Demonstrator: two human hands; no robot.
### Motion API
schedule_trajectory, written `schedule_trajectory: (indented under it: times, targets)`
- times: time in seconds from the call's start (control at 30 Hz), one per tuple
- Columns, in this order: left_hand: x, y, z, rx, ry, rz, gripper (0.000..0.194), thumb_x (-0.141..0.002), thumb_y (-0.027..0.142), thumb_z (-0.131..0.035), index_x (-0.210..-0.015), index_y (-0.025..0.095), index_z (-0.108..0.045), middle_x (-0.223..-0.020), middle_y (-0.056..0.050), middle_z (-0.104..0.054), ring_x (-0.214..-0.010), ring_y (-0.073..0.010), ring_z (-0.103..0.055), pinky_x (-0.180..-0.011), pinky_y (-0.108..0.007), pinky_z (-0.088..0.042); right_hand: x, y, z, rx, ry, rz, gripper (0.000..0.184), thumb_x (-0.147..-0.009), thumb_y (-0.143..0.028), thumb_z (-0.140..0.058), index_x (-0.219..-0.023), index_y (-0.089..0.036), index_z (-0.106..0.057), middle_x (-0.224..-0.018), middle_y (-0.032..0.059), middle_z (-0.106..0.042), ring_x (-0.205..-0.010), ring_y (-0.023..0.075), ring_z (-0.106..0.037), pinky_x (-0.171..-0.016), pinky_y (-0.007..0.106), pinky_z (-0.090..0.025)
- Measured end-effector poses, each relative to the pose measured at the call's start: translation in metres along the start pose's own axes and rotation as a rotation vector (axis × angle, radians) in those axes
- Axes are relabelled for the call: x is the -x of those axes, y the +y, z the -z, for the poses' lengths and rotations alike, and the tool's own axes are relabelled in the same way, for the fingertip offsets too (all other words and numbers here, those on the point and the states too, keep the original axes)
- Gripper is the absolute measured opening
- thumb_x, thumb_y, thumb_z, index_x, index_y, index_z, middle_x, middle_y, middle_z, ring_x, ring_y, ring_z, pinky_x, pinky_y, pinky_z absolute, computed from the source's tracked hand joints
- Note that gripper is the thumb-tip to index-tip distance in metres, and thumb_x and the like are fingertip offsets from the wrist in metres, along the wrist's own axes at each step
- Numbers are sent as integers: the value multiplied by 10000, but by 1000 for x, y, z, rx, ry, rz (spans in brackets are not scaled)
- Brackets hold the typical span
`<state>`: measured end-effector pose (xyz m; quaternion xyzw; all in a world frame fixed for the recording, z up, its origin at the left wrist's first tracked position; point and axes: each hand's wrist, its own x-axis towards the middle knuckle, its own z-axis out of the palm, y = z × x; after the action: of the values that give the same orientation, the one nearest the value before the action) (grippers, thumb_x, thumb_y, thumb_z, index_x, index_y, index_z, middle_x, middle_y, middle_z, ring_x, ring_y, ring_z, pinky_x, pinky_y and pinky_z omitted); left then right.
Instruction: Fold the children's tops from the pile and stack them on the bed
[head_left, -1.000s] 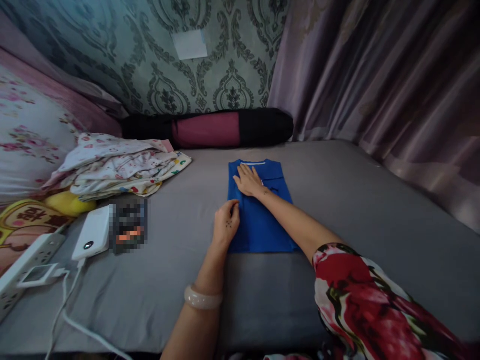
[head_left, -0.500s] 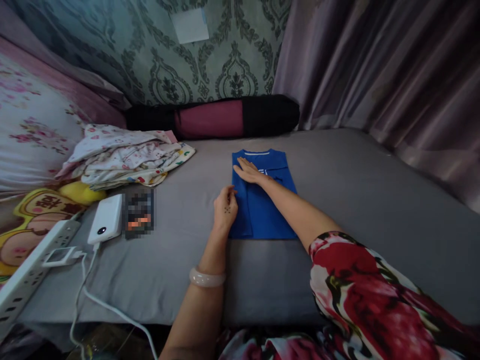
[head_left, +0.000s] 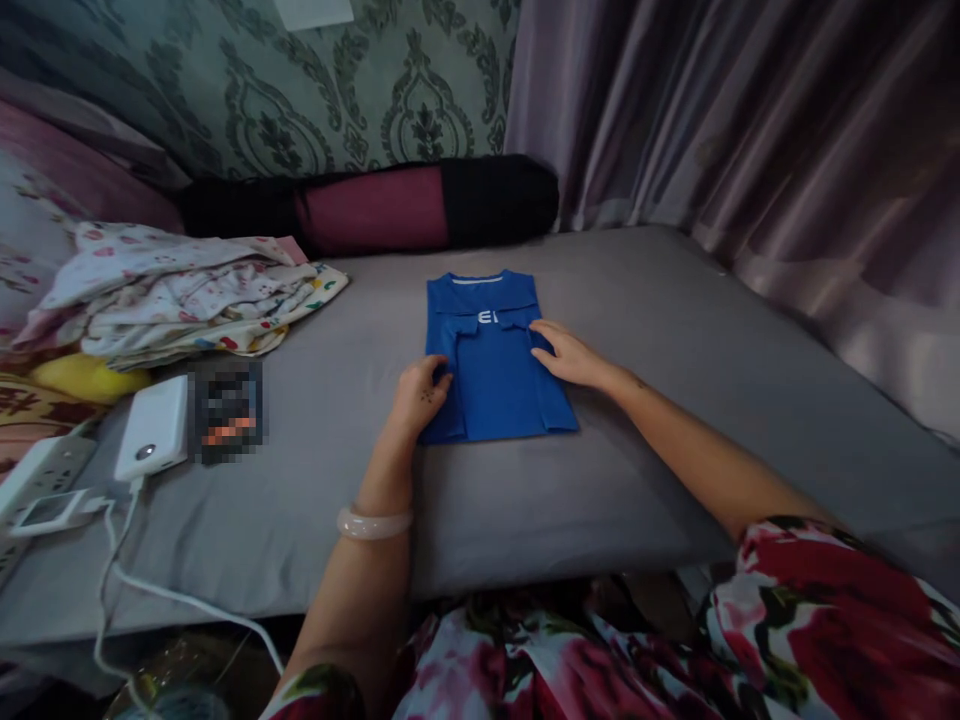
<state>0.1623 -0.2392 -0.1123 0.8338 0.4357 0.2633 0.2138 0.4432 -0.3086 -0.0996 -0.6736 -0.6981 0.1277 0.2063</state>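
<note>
"Where is the garment, and how are you touching it?"

"The blue garment (head_left: 499, 390) lies flat on the grey sheet (head_left: 675, 400) in front of me, neckline away from me, both sides turned inward. My left hand (head_left: 422, 396) is at its left edge, fingers curled towards the thumb. I can't tell whether they pinch any cloth."

"And the other one?"

"My right hand (head_left: 574, 358) is open at the right edge, thumb and fingers apart, the tips on or just beside the cloth. It grips nothing that I can see."

"Why one at each side?"

"I'd say it steadies both edges evenly and leaves the middle flat. The white lettering (head_left: 489, 317) shows between the turned-in parts, below the neckline."

"What about the rest?"

"The pile of patterned cloths (head_left: 202, 295) and the white power bank (head_left: 154, 425) lie off to my left, well apart from the garment, so neither presses on it."
</note>
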Motion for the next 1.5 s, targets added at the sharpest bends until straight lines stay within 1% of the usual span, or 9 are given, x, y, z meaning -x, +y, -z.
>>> schedule_trajectory:
  times: [0.2, 0.33, 0.47, 0.7, 0.93, 1.1, 1.23, 1.37, 1.5]
  targets:
    - [4, 3, 20, -20, -193, -133, 234, -791, 195, -615, -1020, 185, -662, -1099, -81, -673, -1015, -221, -628, -933, -370, -492, 56, -9, 5, -8, -53, 142, 406, -913, -315, -482, -1281, -179, -591, -1327, 128, -546, -1237, 247, -522, -1081, 430, -399]
    - [13, 9, 40, -2, -343, -190, 141, -822, 218, -578, -903, 206, -693, -954, -50, -682, -897, -182, -638, -867, -321, -509, 79, -21, 9, -12, -62, 206, 324, -939, -318, -464, -1176, -233, -666, -1210, 105, -618, -1151, 239, -576, -1033, 443, -440]
    - [29, 14, 51, 51, -429, -226, 204, -890, 335, -541, -882, 222, -711, -906, -44, -686, -857, -169, -639, -823, -292, -518, 97, -34, 14, -29, -86, 228, 297, -949, -346, -468, -1124, -280, -699, -1151, 86, -647, -1103, 230, -600, -976, 416, -489]
    - [55, 9, 60, 41, -423, -301, 327, -812, 433, -678, -1086, 254, -690, -1158, -79, -663, -1097, -221, -610, -983, -366, -481, 113, -36, 21, -26, -166, 258, 355, -922, -408, -543, -1244, -287, -634, -1213, 87, -609, -1128, 243, -578, -963, 420, -507]
    - [59, 3, 61, -162, -481, -415, 282, -942, 325, -477, -1133, 247, -669, -1186, -76, -677, -1117, -222, -615, -1015, -384, -459, 112, -31, 20, 88, -157, 355, 319, -982, -326, -428, -1197, -263, -656, -1170, 88, -636, -1049, 232, -603, -919, 416, -520]
    - [57, 12, 61, -244, -466, -409, 325, -864, 151, -481, -1131, 246, -640, -1053, -73, -701, -1030, -221, -641, -955, -367, -487, 114, -35, 17, 203, -126, 352, 337, -967, -228, -399, -1176, -246, -662, -1140, 104, -658, -1011, 249, -623, -870, 417, -541]
    - [55, 11, 63, -208, -494, -439, 475, -798, 62, -446, -1212, 246, -588, -1187, -75, -652, -1123, -223, -598, -966, -364, -483, 114, -33, 17, 106, -129, 305, 502, -874, -96, -399, -1316, -263, -570, -1244, 86, -617, -1125, 237, -594, -940, 418, -531]
    - [54, 2, 61, -112, -470, -448, 423, -842, 111, -434, -1224, 199, -592, -1336, -99, -575, -1233, -232, -532, -1034, -391, -446, 110, -32, 20, 7, -95, 256, 462, -842, -108, -439, -1247, -237, -623, -1303, 72, -587, -1198, 226, -563, -1020, 403, -483]
    - [50, -4, 58, 36, -434, -331, 324, -910, 263, -460, -1176, 202, -634, -1193, -77, -671, -1116, -214, -611, -992, -368, -472, 103, -31, 20, -72, -73, 206, 309, -895, -196, -466, -1105, -225, -691, -1216, 61, -655, -1154, 217, -593, -1016, 385, -465]
